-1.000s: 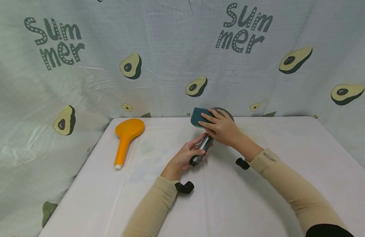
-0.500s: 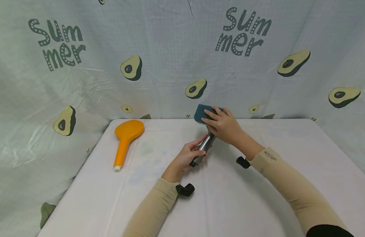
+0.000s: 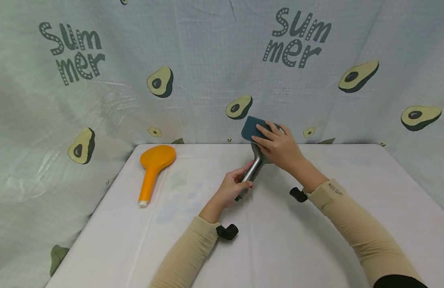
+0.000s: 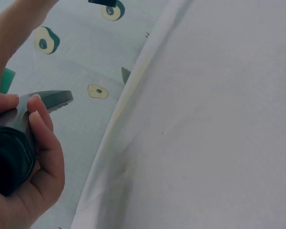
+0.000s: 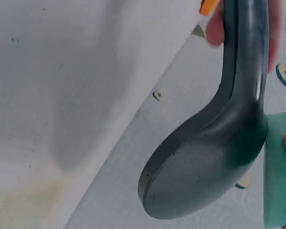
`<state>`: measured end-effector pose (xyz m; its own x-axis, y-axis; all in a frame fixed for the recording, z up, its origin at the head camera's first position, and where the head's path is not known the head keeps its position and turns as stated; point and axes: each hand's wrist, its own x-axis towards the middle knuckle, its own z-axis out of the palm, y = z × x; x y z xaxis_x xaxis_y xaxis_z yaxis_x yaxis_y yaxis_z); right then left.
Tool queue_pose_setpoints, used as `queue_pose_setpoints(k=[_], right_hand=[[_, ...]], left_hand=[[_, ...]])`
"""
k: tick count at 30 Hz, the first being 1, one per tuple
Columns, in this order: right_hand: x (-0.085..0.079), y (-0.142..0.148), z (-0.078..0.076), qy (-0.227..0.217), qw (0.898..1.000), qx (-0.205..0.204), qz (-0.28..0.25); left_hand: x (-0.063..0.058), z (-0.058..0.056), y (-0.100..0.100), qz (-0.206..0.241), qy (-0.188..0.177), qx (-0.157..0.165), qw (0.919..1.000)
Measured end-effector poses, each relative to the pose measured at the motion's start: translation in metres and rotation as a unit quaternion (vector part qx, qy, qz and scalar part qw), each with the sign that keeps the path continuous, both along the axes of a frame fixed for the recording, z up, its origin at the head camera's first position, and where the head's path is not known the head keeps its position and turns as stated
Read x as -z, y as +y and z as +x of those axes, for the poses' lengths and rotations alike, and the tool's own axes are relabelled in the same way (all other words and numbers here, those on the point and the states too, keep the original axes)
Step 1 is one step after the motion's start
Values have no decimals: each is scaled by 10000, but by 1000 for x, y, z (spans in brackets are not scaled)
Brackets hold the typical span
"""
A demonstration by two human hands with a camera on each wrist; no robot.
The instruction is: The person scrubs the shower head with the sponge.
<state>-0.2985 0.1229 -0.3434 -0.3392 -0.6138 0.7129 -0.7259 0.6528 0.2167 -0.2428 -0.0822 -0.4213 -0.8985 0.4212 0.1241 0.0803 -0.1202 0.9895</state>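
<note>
My left hand (image 3: 230, 190) grips the handle of a grey shower head (image 3: 256, 165), its fingers wrapped round the lower end. The head tilts up and away, partly covered by my right hand (image 3: 282, 149), which holds a sponge (image 3: 251, 129) with a dark blue-green scouring side. In the right wrist view the smooth rounded back of the shower head (image 5: 195, 167) fills the middle, and the sponge's light green side (image 5: 279, 186) is right at its edge. From the left wrist, the shower head's spray face (image 4: 57, 100) shows edge-on beyond my curled fingers.
An orange shower head (image 3: 157, 160) with a white end lies at the left of the white-covered table (image 3: 193, 248). Behind the table's far edge hangs a pale curtain (image 3: 200, 52) printed with avocados and lettering. Small black cameras (image 3: 227, 232) sit on both wrists.
My right hand and the sponge have moved up and slightly right. The shower head has turned and lifted in my left hand, so its neck now shows between the hands.
</note>
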Motion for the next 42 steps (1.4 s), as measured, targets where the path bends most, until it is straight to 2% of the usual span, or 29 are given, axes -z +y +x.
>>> queue_pose_setpoints(k=[3,7,11,14,24,29,33,37,42], right_hand=[[0,2,2,96,9999,24,-37],[6,-3,9,297,9986,-192,397],[11,-7,16,495,9944,-375,855],[9,-6,17,582,9935,-408,886],[-1,8,11,445,9985,-266,146],[10,6,17,698,9955,-401,508],[16,6,21,847,9914,-607,795],[8,13,16,623,9957,-530,427],[-8,28,5,-54,9985,4,-548]], left_hand=[[1,0,2,-100,37,-63,9999],[0,1,4,-314,272,-368,9985],[-2,3,6,-917,900,-917,9875],[-4,5,8,-1268,1217,-1226,9768],[-5,10,11,-1907,1400,-1352,9622],[-6,12,12,-2197,1491,-1370,9543],[-5,13,12,-2488,1895,-1398,9395],[-4,13,13,-2587,2234,-1450,9285],[-5,14,16,-2581,2345,-1490,9253]])
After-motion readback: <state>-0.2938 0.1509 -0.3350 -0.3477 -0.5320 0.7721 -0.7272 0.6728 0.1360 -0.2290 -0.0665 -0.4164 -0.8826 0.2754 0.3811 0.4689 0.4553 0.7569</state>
